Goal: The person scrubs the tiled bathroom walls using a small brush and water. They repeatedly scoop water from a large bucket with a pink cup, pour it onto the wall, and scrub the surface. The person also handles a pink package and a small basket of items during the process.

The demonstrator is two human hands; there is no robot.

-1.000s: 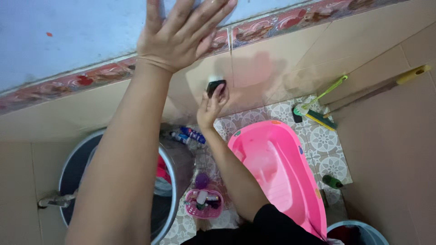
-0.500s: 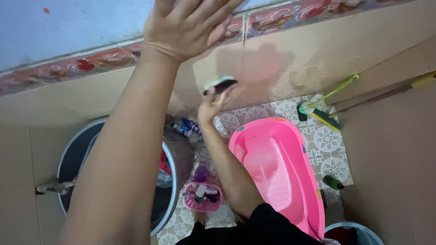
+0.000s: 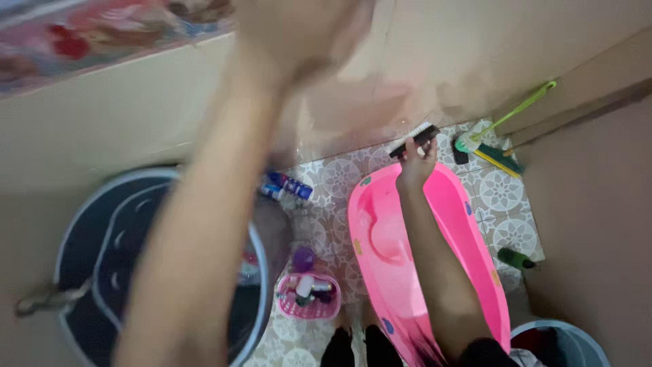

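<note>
the right hand point(image 3: 415, 166) is closed in a grip around a scrub brush point(image 3: 413, 140), dark-backed with pale bristles, held up near the foot of the beige tiled wall point(image 3: 475, 54) and just over the far end of the pink baby bathtub point(image 3: 421, 251). the brush lies roughly level, bristles turned toward the wall; whether they touch it cannot be told. the right forearm runs down across the tub's inside.

the left hand point(image 3: 299, 34) is raised high against the wall, badly blurred, so whether its fingers are spread or curled cannot be told; it seems to hold nothing. its forearm crosses the middle of the view and hides much of the big dark round basin point(image 3: 102, 251) with the metal rim on the left.

on the patterned floor tiles point(image 3: 506, 194): blue and white bottles point(image 3: 288, 187) lie near the wall between basin and tub; a small pink basket point(image 3: 309, 299) of toiletries sits just beside the tub, with a purple ball-shaped thing point(image 3: 303, 258) beside it. to the right, a green long-handled brush point(image 3: 506, 115) leans into the corner, next to a green and yellow broom head point(image 3: 499, 161). a dark green bottle point(image 3: 516, 258) lies by the right wall, and a blue bucket point(image 3: 564, 343) stands at the lower right. a decorated red tile border point(image 3: 102, 41) runs along the wall's top left.
</note>
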